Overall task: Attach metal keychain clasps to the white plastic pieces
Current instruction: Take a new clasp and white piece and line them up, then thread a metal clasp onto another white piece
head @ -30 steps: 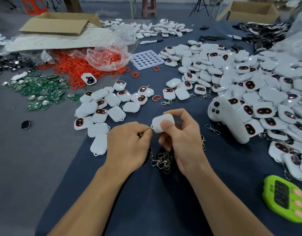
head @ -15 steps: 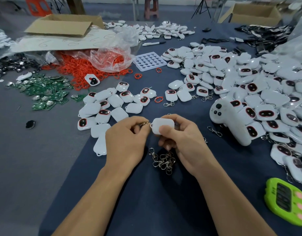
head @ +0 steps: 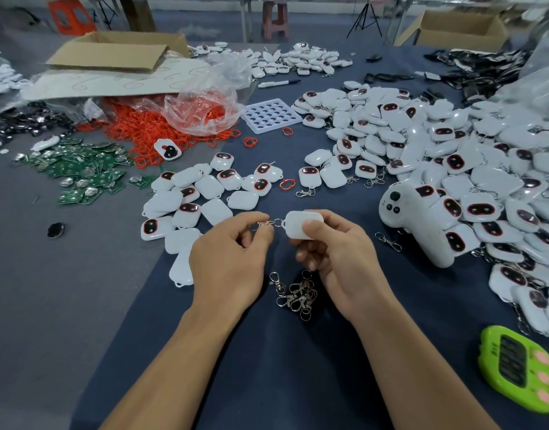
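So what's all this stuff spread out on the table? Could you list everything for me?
white plastic piece: one, white, held up at centre
metal clasp: one, silver, held just left of that piece
loose clasps: small pile, silver, near centre of the dark blue cloth
other white pieces: many, white, group left of centre and big heap right
red rings: heap, red, back left, partly under a clear bag
circuit boards: many, green, left
holed tray: one, white, back centre
handheld device: one, white, against the right heap
timer: one, green, near right
cardboard boxes: two, brown, back left and back right
pen: one, white, back centre
left hand: one, pinches the metal clasp
right hand: one, grips the white plastic piece
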`<action>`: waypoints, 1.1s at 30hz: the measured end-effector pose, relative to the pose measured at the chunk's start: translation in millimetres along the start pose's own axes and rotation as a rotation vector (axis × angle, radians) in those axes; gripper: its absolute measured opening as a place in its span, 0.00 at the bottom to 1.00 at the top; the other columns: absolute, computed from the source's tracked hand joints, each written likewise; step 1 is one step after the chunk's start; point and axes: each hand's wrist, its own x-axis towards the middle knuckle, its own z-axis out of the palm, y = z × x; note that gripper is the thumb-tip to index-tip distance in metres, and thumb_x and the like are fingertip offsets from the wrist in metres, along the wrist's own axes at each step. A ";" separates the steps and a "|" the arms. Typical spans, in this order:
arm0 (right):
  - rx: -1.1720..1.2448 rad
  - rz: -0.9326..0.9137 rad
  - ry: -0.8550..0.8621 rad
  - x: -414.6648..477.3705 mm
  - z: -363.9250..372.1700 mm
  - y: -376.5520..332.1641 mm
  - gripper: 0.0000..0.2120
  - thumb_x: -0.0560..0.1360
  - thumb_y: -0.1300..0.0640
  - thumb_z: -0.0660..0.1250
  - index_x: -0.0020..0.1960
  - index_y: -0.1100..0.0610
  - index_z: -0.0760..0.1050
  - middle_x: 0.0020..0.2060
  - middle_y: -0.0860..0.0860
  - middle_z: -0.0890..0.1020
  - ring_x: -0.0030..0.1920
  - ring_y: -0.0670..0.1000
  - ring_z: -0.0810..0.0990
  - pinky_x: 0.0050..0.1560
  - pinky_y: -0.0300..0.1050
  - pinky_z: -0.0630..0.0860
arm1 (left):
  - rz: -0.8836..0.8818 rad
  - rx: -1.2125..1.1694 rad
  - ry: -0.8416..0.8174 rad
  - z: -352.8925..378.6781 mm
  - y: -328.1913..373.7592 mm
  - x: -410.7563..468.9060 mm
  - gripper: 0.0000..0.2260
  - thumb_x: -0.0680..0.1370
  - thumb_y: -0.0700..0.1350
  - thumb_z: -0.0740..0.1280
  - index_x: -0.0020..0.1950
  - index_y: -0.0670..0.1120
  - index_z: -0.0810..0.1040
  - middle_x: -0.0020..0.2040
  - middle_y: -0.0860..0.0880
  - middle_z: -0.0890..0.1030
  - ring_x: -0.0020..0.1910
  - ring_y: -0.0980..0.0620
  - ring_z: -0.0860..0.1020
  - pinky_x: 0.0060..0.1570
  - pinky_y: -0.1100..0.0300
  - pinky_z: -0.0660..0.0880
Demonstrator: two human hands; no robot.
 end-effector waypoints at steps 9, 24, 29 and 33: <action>-0.178 -0.071 -0.179 1.6 -2.2 -5.1 0.05 0.73 0.61 0.71 0.42 0.51 0.82 0.35 0.55 0.83 0.28 0.49 0.75 0.25 0.37 0.68 | 0.001 0.004 0.033 1.4 0.5 -1.0 0.18 0.75 0.55 0.66 0.65 0.63 0.79 0.44 0.64 0.80 0.42 0.60 0.77 0.46 0.66 0.71; 0.025 -0.065 -0.269 0.8 -12.3 -6.1 0.15 0.67 0.67 0.69 0.47 0.52 0.87 0.40 0.53 0.86 0.40 0.45 0.81 0.50 0.37 0.77 | 0.166 0.602 0.158 -14.5 0.4 -4.8 0.18 0.72 0.46 0.67 0.61 0.48 0.84 0.59 0.49 0.84 0.61 0.44 0.77 0.62 0.51 0.62; 0.039 -0.035 -0.255 1.5 -13.9 -5.7 0.13 0.68 0.66 0.69 0.47 0.54 0.86 0.40 0.55 0.86 0.39 0.48 0.79 0.49 0.38 0.77 | -0.088 0.658 0.105 -37.3 -21.1 -8.7 0.24 0.71 0.40 0.67 0.67 0.51 0.78 0.68 0.51 0.76 0.65 0.45 0.68 0.57 0.48 0.66; -0.020 -0.056 -0.246 1.9 -11.7 -4.1 0.13 0.69 0.66 0.69 0.47 0.54 0.86 0.41 0.55 0.86 0.41 0.49 0.80 0.47 0.37 0.78 | -0.100 0.523 0.123 -37.4 -22.2 -11.2 0.27 0.72 0.33 0.64 0.68 0.51 0.76 0.69 0.53 0.71 0.62 0.47 0.67 0.48 0.54 0.66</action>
